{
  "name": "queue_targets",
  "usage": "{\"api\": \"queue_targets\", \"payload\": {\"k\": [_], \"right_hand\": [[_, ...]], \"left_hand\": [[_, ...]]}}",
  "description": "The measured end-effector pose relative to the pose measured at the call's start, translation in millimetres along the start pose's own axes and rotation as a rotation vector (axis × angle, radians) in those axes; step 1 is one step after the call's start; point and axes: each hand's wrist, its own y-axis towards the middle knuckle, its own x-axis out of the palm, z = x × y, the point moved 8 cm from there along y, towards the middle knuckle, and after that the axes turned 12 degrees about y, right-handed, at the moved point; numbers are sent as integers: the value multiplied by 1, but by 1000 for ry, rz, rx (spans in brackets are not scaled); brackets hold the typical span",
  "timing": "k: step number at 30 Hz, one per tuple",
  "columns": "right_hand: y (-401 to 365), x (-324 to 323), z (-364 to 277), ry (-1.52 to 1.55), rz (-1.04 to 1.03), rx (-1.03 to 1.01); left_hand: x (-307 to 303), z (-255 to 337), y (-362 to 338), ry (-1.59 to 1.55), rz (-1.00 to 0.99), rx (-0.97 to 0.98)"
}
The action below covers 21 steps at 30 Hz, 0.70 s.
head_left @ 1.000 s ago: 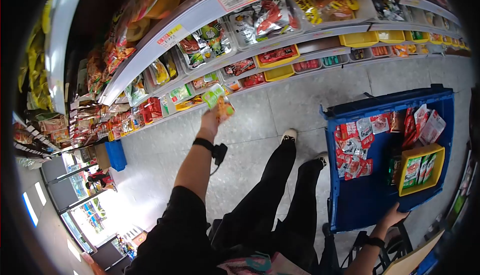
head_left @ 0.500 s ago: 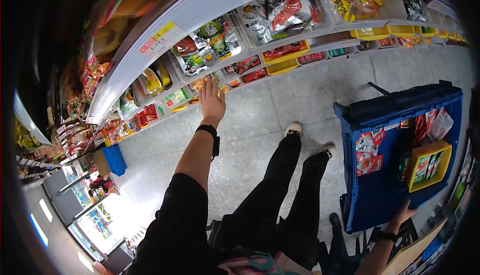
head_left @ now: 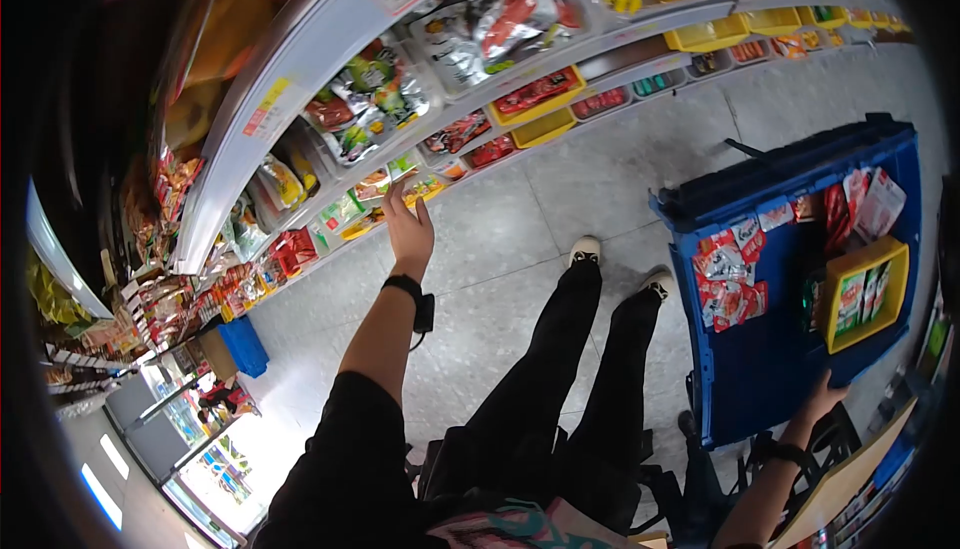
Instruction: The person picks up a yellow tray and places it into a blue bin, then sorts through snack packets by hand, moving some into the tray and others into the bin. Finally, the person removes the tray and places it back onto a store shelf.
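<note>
The packet (head_left: 424, 188) I was carrying a second ago is out of my hand. As far as I can tell, it now lies in the low row of the shelf (head_left: 300, 79), just past my fingertips, among other orange and green packs. My left grip (head_left: 408, 232) is apart and empty, with the fingers spread, and has drawn a little back from that row. I judge that piece placed and the hand free for another. My right grip (head_left: 826, 397) stays on the near rim of the blue crate (head_left: 770, 369), though I cannot tell whether the fingers curl over it. Inside the crate are red packets (head_left: 728, 284) and a yellow tray (head_left: 868, 249) of green packs.
</note>
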Motion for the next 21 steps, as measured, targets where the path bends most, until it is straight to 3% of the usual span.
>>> {"api": "queue_targets", "payload": {"k": [2,6,8,11,12,14,15,21], "right_hand": [[-1,-1,6,-90,13,-6],[-19,2,-22,84,-7,-5],[-21,2,-29,-1,44,-112],[-34,1,-59,129,25,-17],[-38,1,-65,164,25,7],[-40,3,-63,190,44,-3],[-42,6,-58,236,42,17],[-52,7,-68,255,61,-22]], "left_hand": [[3,23,-20,-272,12,95],[-36,106,-45,-536,-168,31],[-59,152,-52,-605,-169,88],[-105,233,-62,-795,-181,299],[-117,254,-64,-794,-186,313],[-142,309,-74,-759,-203,546],[-152,333,-79,-815,-218,523],[-175,472,-130,-721,-547,867]]}}
